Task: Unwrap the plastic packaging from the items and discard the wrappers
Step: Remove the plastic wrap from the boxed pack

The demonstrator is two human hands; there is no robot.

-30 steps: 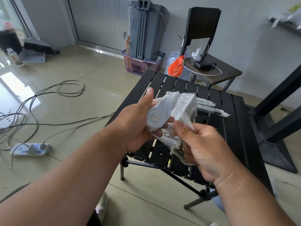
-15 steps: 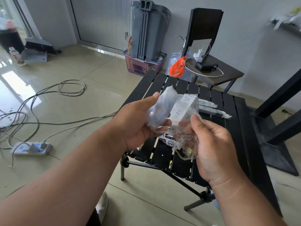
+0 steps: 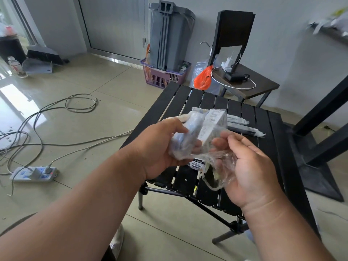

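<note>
— Holding anything, the left hand (image 3: 162, 147)?

— Yes. Its fingers and thumb are curled round a bundle of small items: a blurred pale blue and white rounded item (image 3: 185, 136) in thin film, and beside it, touching, a small white cardboard box (image 3: 212, 127) with a pale numeral on its end. Both are in the air above the near left part of the black slatted folding table (image 3: 263, 147).

— And the right hand (image 3: 250, 164)?

— Palm up, fingers loosely bent. A crumpled clear plastic wrapper (image 3: 220, 162) lies across the palm and fingers, with a small printed label on its lower left side. The wrapper reaches up to the white box; I cannot tell whether it is fully off. The thumb is behind the film, so whether it pinches the wrapper I cannot say.

— Anything on the table itself?

— Two long thin items in whitish plastic wrap (image 3: 243, 125) lie side by side on the slats, toward the far right side, partly hidden behind the box.

— Around it?

— On the tiled floor to the left, a white power strip (image 3: 33, 173) with loose grey cables (image 3: 56, 117). Beyond the far edge, a purple plastic basket (image 3: 162, 77) and a grey bin (image 3: 169, 34) standing in it.
</note>
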